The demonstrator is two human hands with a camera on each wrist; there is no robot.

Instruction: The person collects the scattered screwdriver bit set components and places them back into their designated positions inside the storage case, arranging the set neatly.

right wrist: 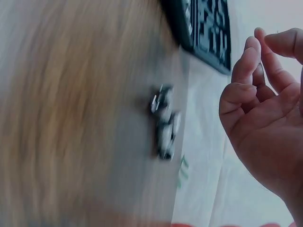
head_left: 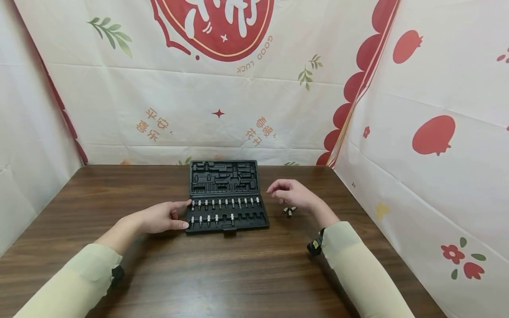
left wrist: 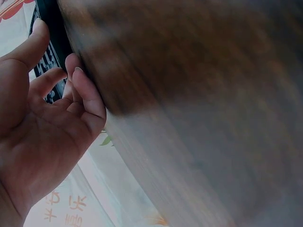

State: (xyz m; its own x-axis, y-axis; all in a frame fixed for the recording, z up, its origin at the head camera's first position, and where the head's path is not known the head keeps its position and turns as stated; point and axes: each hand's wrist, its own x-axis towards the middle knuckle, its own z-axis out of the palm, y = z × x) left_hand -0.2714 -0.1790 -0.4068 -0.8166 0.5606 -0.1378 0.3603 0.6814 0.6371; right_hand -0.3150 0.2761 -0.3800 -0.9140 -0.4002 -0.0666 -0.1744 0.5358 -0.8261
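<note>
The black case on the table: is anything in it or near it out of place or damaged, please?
Yes: small metal pieces lie loose on the table, right of the open black case. They look out of place because similar pieces sit in rows inside, while the lower row has empty slots. No damage shows.

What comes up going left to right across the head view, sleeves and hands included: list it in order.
Left sleeve → left hand → open black case → right hand → right sleeve.
</note>
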